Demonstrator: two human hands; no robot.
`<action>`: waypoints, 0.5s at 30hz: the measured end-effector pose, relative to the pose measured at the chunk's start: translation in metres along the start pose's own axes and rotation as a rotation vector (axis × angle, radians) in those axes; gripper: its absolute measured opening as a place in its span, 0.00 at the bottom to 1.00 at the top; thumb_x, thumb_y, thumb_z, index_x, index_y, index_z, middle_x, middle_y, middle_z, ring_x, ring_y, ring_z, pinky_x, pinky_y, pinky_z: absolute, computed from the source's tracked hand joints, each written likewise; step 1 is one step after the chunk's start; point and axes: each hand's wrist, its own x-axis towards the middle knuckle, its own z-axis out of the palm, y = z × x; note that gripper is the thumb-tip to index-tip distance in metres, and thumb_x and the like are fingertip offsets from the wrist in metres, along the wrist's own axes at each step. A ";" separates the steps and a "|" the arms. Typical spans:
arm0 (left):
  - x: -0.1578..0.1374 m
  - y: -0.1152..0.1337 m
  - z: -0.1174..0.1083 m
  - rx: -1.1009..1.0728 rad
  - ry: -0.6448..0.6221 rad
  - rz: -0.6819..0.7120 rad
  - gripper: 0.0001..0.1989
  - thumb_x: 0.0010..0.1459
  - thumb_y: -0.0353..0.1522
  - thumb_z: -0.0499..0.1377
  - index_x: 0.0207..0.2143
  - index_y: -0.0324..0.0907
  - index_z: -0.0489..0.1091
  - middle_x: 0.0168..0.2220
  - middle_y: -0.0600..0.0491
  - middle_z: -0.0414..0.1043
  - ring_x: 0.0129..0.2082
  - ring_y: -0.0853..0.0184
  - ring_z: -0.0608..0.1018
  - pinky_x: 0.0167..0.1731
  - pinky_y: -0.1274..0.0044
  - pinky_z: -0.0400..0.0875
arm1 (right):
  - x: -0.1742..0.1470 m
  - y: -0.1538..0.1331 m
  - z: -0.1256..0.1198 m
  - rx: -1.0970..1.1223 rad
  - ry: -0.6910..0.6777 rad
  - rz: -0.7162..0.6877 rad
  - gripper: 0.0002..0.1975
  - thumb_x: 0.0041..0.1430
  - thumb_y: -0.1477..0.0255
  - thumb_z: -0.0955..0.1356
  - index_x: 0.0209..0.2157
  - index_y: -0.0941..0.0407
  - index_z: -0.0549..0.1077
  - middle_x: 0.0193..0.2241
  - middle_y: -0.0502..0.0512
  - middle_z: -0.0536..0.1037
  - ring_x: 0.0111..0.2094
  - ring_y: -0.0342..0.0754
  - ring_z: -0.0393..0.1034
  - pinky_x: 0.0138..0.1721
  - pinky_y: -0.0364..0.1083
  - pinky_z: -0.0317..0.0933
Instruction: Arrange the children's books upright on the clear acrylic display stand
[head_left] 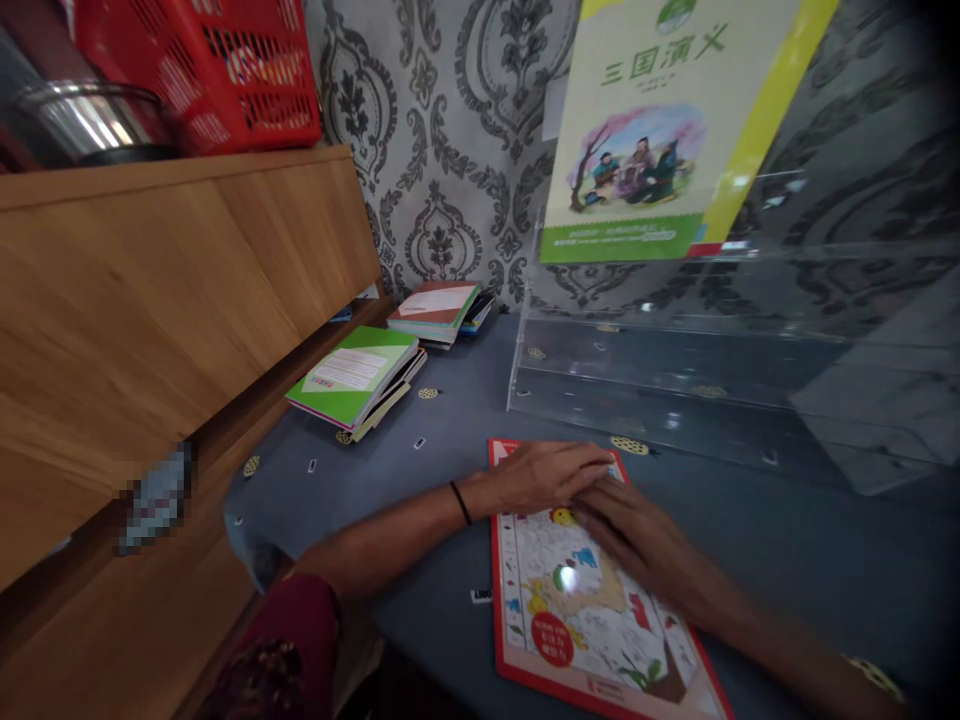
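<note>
A red-bordered children's picture book (555,640) with cartoon drawings lies on the blue-grey tablecloth in front of me. My left hand (547,475), with a black band at the wrist, rests flat across the book's far end, fingers stretched to the right. Its fingertips overlap those of my right hand (630,520), which lies flat on the cover from the right side. Neither hand grips anything. Beneath the hands, part of the cover is hidden.
Behind the book stands a clear acrylic rack (637,380) holding an upright yellow-green book (637,130). Two book stacks, one topped by a green book (352,370), the other by a brown-red one (435,300), lie left. A wooden cabinet (187,270) carries a red basket (210,80) and metal pot (105,115).
</note>
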 end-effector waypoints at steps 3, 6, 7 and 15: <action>0.000 0.002 -0.001 0.053 0.003 0.022 0.15 0.72 0.34 0.46 0.53 0.38 0.67 0.53 0.47 0.75 0.56 0.67 0.75 0.58 0.73 0.69 | -0.001 0.014 -0.001 -0.046 0.019 0.054 0.20 0.71 0.63 0.58 0.49 0.54 0.77 0.47 0.63 0.80 0.49 0.56 0.76 0.52 0.57 0.72; -0.001 0.004 -0.001 0.147 -0.025 0.061 0.14 0.72 0.33 0.46 0.50 0.38 0.68 0.53 0.45 0.75 0.55 0.66 0.76 0.58 0.72 0.69 | -0.004 0.018 0.004 -0.086 0.051 0.039 0.21 0.71 0.62 0.57 0.49 0.55 0.77 0.48 0.64 0.80 0.50 0.57 0.76 0.53 0.59 0.71; -0.001 0.005 -0.001 0.181 -0.040 0.073 0.14 0.72 0.32 0.46 0.49 0.37 0.69 0.52 0.45 0.75 0.55 0.66 0.76 0.58 0.72 0.69 | -0.005 0.017 0.006 -0.095 0.062 0.032 0.21 0.71 0.62 0.56 0.48 0.55 0.77 0.48 0.64 0.80 0.50 0.58 0.76 0.53 0.59 0.71; -0.005 0.005 0.004 0.368 -0.080 0.105 0.15 0.73 0.31 0.43 0.49 0.39 0.68 0.51 0.47 0.75 0.54 0.65 0.75 0.57 0.71 0.68 | -0.004 0.016 0.008 -0.115 0.057 0.006 0.20 0.71 0.66 0.56 0.48 0.55 0.76 0.43 0.62 0.80 0.51 0.57 0.74 0.53 0.60 0.70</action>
